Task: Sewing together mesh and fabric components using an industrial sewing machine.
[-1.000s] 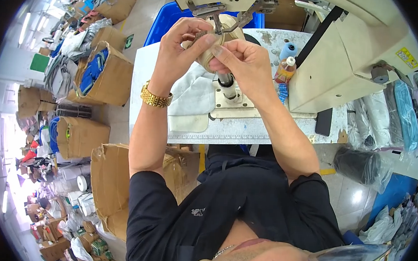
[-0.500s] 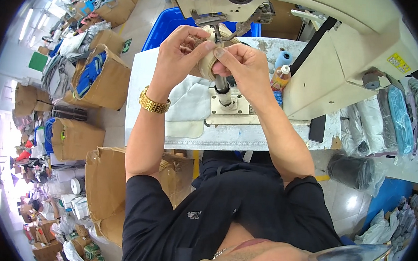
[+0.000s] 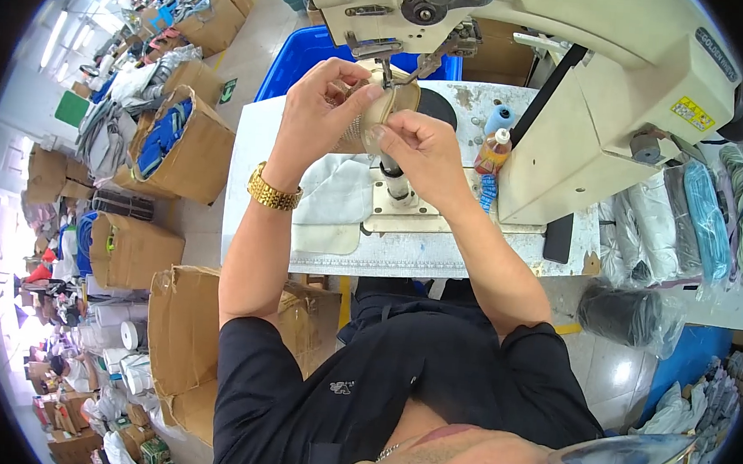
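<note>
Under the needle area of a cream post-bed sewing machine (image 3: 520, 24) sits a curved beige sewn piece (image 3: 381, 107) with a raised edge and a textured side; its exact kind is unclear. My left hand (image 3: 321, 114) pinches its left side between thumb and fingers, close below the presser foot (image 3: 387, 73). Slightly lower and to the right, my right hand (image 3: 423, 154) has thumb and fingers closed on its near edge. Beneath the piece, the machine's metal post (image 3: 396, 184) rises from its base plate. My fingers partly cover the piece.
White fabric pieces (image 3: 336, 192) lie left of the post. Right of it stand an orange-brown bottle (image 3: 494, 152), a blue thread spool (image 3: 499, 119) and a dark phone (image 3: 558, 237). A blue bin (image 3: 290, 57) is behind the table; an open cardboard box (image 3: 182, 339) is at my left.
My right hand has moved down and away from my left along the piece's edge. More of the beige piece shows between the hands. The view has shifted slightly.
</note>
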